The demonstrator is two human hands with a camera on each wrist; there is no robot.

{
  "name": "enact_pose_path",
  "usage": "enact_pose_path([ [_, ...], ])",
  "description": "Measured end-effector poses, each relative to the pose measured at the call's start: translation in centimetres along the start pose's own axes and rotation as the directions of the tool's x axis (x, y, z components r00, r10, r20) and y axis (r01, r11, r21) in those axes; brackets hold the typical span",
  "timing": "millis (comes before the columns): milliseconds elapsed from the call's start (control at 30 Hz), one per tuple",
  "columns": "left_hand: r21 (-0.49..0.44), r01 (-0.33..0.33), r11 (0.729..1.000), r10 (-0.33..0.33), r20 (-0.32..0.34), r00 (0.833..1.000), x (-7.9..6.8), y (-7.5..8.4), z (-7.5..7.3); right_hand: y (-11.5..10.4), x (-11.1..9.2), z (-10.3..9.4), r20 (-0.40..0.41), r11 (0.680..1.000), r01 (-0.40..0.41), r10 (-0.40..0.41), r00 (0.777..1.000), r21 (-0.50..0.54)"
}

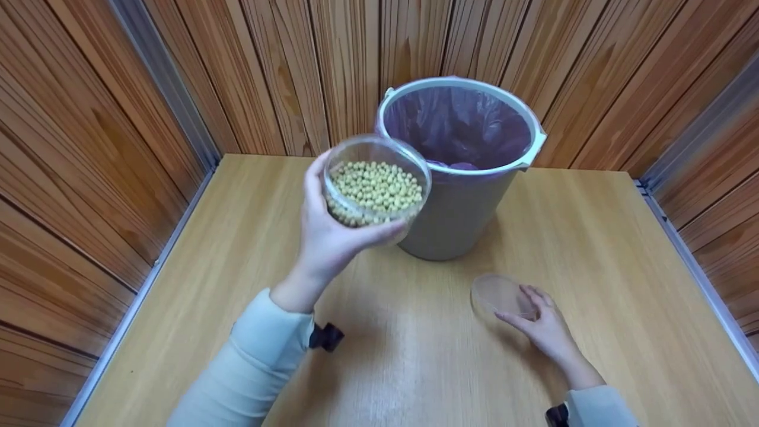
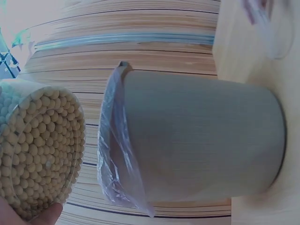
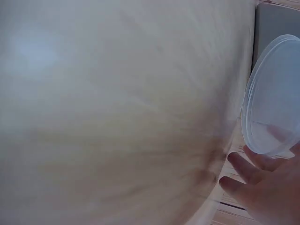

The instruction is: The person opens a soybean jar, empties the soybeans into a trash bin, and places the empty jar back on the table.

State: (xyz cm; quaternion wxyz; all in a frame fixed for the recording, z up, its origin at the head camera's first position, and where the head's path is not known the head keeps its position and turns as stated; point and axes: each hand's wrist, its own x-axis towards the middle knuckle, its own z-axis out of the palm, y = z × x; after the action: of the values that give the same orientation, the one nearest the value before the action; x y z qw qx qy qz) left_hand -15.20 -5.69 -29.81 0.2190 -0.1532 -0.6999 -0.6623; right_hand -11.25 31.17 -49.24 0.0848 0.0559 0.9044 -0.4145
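Your left hand (image 1: 323, 228) holds the clear tub (image 1: 356, 210), its fingers and thumb curled round the side. The pale round beans (image 1: 379, 187) lie within that grip, filling much of the tub, and its open top faces up toward your head camera. The tub is in the air above the table (image 1: 593, 237), in front of you and left of centre. From above it overlaps the near left edge of the bin (image 1: 453, 216); the left wrist view shows it higher than the rim, with a gap between the two.

Your right hand (image 1: 551, 326) is well apart from the tub, lower and to the right, nearer to you than the bin. It pinches the edge of the clear round lid (image 1: 501, 293) between thumb and fingers, and the lid sticks out from your fingertips to the left, off the tub. In the right wrist view some fingers are spread beyond the lid's edge.

The bin stands upright on the table between you and the wood-panelled wall (image 1: 344, 59), lined with a purple bag (image 1: 468, 118) folded over its rim.
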Motion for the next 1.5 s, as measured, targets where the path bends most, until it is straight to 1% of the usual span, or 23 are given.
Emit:
enact_pose_path([
  [133,0.003,-0.01,1.0,0.01,0.0,1.0,1.5,0.2,0.5,0.0,0.0,0.3,0.041,0.991,0.0,0.006,0.999,-0.133],
  [233,0.015,-0.006,1.0,0.006,0.001,1.0,2.6,0.3,0.8,0.0,0.1,0.6,0.068,0.983,-0.003,0.016,0.998,-0.182],
  [333,0.043,-0.005,0.999,0.005,-0.001,1.0,3.6,0.5,1.2,-0.1,0.2,0.7,0.085,0.985,-0.013,0.028,0.996,-0.174],
  [433,0.077,-0.018,0.997,0.018,-0.001,1.0,4.5,0.5,1.6,-0.1,0.3,0.7,0.096,0.983,-0.017,0.035,0.995,-0.181],
  [533,0.115,-0.034,0.993,0.033,0.004,0.999,5.3,0.4,1.9,-0.3,0.4,0.2,0.086,0.985,-0.017,0.033,0.996,-0.171],
  [600,0.15,-0.041,0.988,0.04,0.011,0.999,5.8,0.4,2.1,-0.6,0.6,-0.4,0.063,0.99,-0.007,0.016,0.998,-0.139],
  [667,0.191,-0.04,0.981,0.038,0.016,0.999,6.1,0.4,2.3,-1.1,0.9,-1.2,0.034,0.997,0.006,-0.003,0.999,-0.076],
  [800,0.254,-0.027,0.967,0.022,0.023,1.0,6.8,0.4,2.4,-3.1,1.8,-3.4,-0.022,0.998,0.046,-0.045,0.999,0.044],
  [900,0.289,-0.016,0.957,0.009,0.025,1.0,7.2,0.3,2.5,-5.2,2.3,-4.9,-0.073,0.986,0.092,-0.082,0.994,0.14],
  [1000,0.343,0.003,0.939,-0.013,0.028,1.0,7.7,0.4,2.6,-7.5,2.9,-6.3,-0.142,0.961,0.14,-0.108,0.984,0.24],
  [1133,0.423,0.004,0.906,-0.027,0.05,0.998,8.3,0.6,3.0,-10.5,3.5,-8.4,-0.206,0.93,0.159,-0.093,0.974,0.331],
  [1200,0.455,-0.023,0.89,-0.009,0.069,0.998,8.7,0.7,3.4,-11.9,4.0,-9.2,-0.229,0.903,0.183,-0.097,0.968,0.388],
  [1267,0.489,-0.031,0.872,-0.015,0.09,0.996,9.0,0.9,3.7,-13.2,4.5,-10.0,-0.246,0.869,0.215,-0.112,0.963,0.446],
  [1300,0.503,-0.033,0.864,-0.019,0.098,0.995,9.2,0.9,3.9,-13.8,4.8,-10.3,-0.256,0.855,0.23,-0.12,0.959,0.464],
  [1333,0.513,-0.037,0.857,-0.021,0.107,0.994,9.4,1.0,4.1,-14.4,5.1,-10.5,-0.265,0.851,0.24,-0.124,0.956,0.467],
  [1367,0.523,-0.041,0.851,-0.022,0.114,0.993,9.6,1.0,4.3,-15.0,5.4,-10.7,-0.271,0.853,0.243,-0.125,0.955,0.463],
  [1433,0.549,-0.038,0.835,-0.036,0.122,0.992,9.9,1.1,4.7,-16.2,6.0,-11.1,-0.271,0.874,0.233,-0.123,0.955,0.427],
  [1500,0.563,-0.043,0.825,-0.032,0.122,0.992,10.1,1.1,5.0,-17.2,6.7,-11.1,-0.272,0.896,0.222,-0.119,0.955,0.386],
])
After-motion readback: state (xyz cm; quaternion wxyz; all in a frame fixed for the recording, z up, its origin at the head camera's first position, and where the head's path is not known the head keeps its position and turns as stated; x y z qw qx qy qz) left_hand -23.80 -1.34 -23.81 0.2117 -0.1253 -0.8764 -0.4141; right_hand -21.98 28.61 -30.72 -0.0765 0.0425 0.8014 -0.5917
